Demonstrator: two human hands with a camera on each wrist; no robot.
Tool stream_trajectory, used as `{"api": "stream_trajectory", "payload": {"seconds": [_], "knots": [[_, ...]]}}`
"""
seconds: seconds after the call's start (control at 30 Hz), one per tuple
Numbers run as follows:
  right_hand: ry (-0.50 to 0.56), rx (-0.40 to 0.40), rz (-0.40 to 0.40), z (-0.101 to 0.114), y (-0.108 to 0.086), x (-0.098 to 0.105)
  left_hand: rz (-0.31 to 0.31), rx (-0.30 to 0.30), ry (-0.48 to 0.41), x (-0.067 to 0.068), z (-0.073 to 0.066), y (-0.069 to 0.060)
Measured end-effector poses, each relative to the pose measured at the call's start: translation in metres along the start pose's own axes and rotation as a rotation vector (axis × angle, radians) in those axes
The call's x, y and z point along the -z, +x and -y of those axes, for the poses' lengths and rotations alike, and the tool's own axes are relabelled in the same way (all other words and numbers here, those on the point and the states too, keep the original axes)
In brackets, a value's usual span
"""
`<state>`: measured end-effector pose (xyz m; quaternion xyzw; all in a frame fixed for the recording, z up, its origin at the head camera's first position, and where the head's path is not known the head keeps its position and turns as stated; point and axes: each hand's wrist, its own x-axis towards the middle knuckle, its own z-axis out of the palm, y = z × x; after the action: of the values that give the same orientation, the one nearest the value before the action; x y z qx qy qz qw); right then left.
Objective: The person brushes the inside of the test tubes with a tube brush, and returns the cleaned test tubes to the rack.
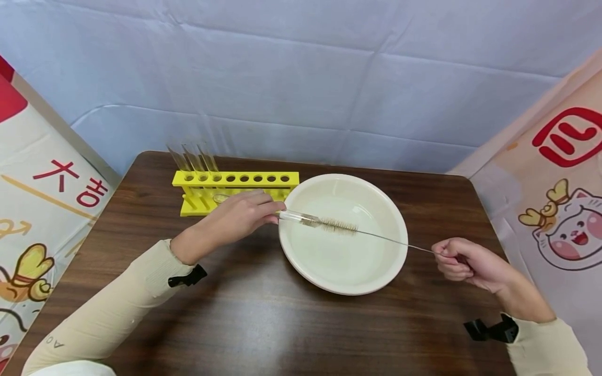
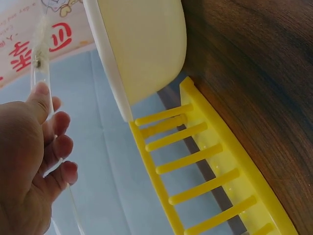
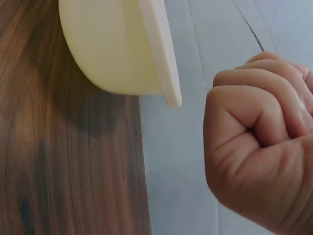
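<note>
My left hand [image 1: 242,215] [image 2: 29,152] grips a clear test tube [image 1: 297,216] [image 2: 41,73], its mouth pointing right over the white basin [image 1: 343,266]. Partly inside that mouth is the bristle head of a brush [image 1: 337,226], the rest of the bristles lying outside above the basin. The brush's thin wire handle [image 1: 390,239] [image 3: 250,27] runs across the basin rim to my right hand [image 1: 470,263] [image 3: 264,127], whose fingers are curled round its end. The tube's rounded end shows left of my left hand.
Behind my left hand a yellow rack [image 1: 235,180] [image 2: 200,183] stands at the table's back left, with several holes and three clear test tubes [image 1: 199,162] at its left end. The basin sits right beside the rack on the brown wooden table [image 1: 263,324]. Cloth hangs behind and printed sheets at both sides.
</note>
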<state>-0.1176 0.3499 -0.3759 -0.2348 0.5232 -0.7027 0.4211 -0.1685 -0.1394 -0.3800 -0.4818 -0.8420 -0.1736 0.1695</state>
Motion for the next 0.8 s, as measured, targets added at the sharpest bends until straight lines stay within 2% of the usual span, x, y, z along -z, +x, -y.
{"api": "stream_trajectory", "payload": {"seconds": [0.17,0.27,0.37,0.43,0.57,0.67,0.8], "knots": [[-0.475,0.108,-0.227,0.002,-0.006,-0.005,0.031,0.047,0.009,0.0,0.001,0.002],[-0.704,0.131,-0.348,0.003,-0.009,-0.01,0.048,0.065,0.021,0.001,0.001,0.003],[-0.902,0.132,-0.454,0.0,-0.01,-0.015,0.059,0.07,0.029,0.001,0.001,0.003],[-1.076,0.141,-0.541,-0.002,-0.009,-0.018,0.062,0.067,0.032,0.001,0.001,0.004],[-1.418,0.232,-0.713,-0.005,-0.007,-0.022,0.054,0.058,0.035,0.003,-0.001,0.006],[-1.577,0.352,-0.789,-0.004,-0.005,-0.022,0.056,0.05,0.05,0.004,-0.003,0.009],[-1.675,0.492,-0.831,-0.002,-0.003,-0.021,0.07,0.05,0.06,0.004,-0.005,0.01]]}}
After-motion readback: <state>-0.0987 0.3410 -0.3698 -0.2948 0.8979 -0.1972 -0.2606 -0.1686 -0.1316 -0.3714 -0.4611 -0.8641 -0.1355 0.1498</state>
